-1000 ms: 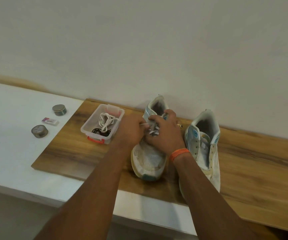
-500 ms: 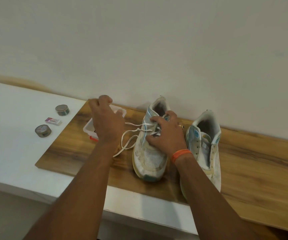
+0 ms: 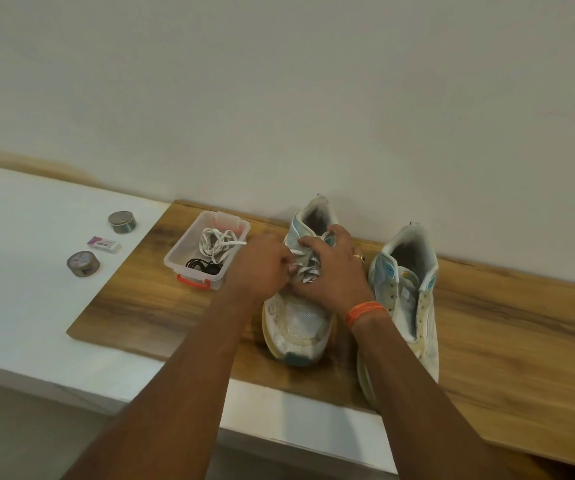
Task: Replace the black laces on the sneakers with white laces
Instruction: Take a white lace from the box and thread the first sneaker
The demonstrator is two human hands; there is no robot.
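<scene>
- My left hand (image 3: 261,268) sits at the left flank of the left sneaker (image 3: 301,306), fingers curled, pinching the white lace (image 3: 308,270) at the eyelet rows.
- My right hand (image 3: 334,275) lies over the tongue area of the same sneaker, fingers bent down onto the lacing and gripping the white lace there; a ring shows on one finger and an orange band (image 3: 365,311) circles the wrist.
- The left sneaker stands on the wooden board (image 3: 521,341), toe toward me, heel toward the wall (image 3: 279,81). White lace crossings show between my two hands; how far up the lacing runs is hidden by my fingers.
- The right sneaker (image 3: 407,306) stands just beside it on the same board, toe toward me. Its eyelets are bare, with no lace threaded.
- A clear plastic box (image 3: 182,252) with orange-red latches rests on the board to the left of the sneakers, near my left hand. It holds a loose white lace (image 3: 216,242) and a coil of black laces (image 3: 203,266).
- The board lies on a white worktop (image 3: 19,289).
- On the worktop, well to the left of the board: two small round tins (image 3: 122,222) and, between them, a small white packet (image 3: 104,244) with printing too small to read.
</scene>
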